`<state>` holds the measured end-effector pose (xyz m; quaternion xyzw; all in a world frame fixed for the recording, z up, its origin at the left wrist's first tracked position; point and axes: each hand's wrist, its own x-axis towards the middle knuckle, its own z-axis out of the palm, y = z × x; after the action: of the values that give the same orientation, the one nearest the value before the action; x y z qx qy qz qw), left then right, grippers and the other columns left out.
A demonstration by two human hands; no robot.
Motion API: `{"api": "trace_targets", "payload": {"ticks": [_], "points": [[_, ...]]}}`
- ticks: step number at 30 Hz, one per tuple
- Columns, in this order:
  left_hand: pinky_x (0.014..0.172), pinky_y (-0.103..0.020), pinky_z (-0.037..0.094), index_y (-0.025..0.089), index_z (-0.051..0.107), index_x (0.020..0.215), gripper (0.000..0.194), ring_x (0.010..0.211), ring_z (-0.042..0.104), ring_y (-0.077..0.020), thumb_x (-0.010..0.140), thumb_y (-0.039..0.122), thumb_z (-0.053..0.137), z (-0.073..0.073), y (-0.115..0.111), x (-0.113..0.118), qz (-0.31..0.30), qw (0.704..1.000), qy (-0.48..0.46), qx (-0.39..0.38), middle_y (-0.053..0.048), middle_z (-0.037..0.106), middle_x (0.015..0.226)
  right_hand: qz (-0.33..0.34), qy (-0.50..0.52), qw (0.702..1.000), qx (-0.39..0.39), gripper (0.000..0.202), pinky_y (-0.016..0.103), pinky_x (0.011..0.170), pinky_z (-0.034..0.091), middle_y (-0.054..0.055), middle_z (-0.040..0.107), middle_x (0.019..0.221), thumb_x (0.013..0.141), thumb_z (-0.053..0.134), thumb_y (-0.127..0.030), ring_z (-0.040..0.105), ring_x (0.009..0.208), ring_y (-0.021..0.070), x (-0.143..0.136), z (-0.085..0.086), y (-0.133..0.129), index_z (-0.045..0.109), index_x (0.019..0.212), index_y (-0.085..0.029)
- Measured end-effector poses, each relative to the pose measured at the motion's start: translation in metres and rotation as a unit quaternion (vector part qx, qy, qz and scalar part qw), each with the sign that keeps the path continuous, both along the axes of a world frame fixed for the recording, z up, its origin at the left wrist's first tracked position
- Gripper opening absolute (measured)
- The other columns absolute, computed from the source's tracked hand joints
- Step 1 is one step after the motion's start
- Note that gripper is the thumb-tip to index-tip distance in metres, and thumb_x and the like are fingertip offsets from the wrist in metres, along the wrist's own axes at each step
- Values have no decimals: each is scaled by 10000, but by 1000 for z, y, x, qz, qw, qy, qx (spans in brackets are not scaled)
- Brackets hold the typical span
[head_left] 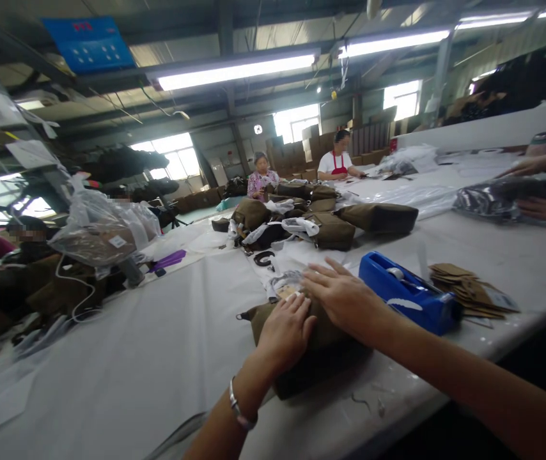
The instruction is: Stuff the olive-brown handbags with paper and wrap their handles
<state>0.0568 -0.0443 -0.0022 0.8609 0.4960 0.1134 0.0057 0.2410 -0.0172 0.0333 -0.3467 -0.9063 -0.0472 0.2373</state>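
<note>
Right at the near edge of the long white tabletop (158, 358), an olive-brown bag (311, 358) lies flat under both of the person's hands. The left hand (285, 332), a silver bracelet (239, 409) on its wrist, presses down on the bag's upper left part with fingers together and slightly bent; its grip is not closed around anything, only flat on the fabric. The right hand (344, 297) lies open beside it, fingers spread and stretched forward over the bag's far end, where a clear plastic wrapper with a tag (285, 284) sits; it too holds nothing, just resting palm down.

Just to the right of the right hand stands a blue tape dispenser (410, 294), and beyond that a loose stack of brown cardboard tags (469, 287). Farther up the tabletop a heap of olive bags (321, 220) is piled with white wrapping among them. Two people (296, 172) sit at the far end, and another person's hands (541, 191) work on a shiny plastic bag (503, 195) at the right.
</note>
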Motion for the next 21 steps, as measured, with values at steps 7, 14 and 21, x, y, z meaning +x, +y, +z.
{"api": "trace_targets", "payload": {"ticks": [7, 14, 21], "points": [[1253, -515, 294, 112, 561, 1430, 488, 1443, 457, -316, 988, 318, 533, -22, -22, -5, 14, 998, -64, -13, -158, 570, 1484, -2, -14, 975, -221, 583, 560, 1221, 288, 161, 435, 1566, 1034, 444, -452, 375, 1480, 327, -49, -50, 47, 474, 1521, -133], [1265, -540, 267, 131, 535, 1465, 538, 1446, 450, -331, 979, 362, 536, -42, -26, -7, 6, 994, -106, -29, -150, 553, 1503, 3, -23, 961, -276, 668, 554, 1257, 152, 102, 287, 1648, 1057, 265, -593, 238, 1542, 295, -42, -86, 41, 366, 1580, -191], [1241, -550, 321, 134, 616, 1386, 484, 1383, 527, -328, 929, 291, 595, -38, -15, -5, 16, 989, -145, -36, -150, 625, 1426, 12, 21, 955, -297, 622, 566, 1251, 172, 116, 361, 1617, 1058, 331, -550, 293, 1520, 307, -53, -93, 53, 443, 1542, -177]]}}
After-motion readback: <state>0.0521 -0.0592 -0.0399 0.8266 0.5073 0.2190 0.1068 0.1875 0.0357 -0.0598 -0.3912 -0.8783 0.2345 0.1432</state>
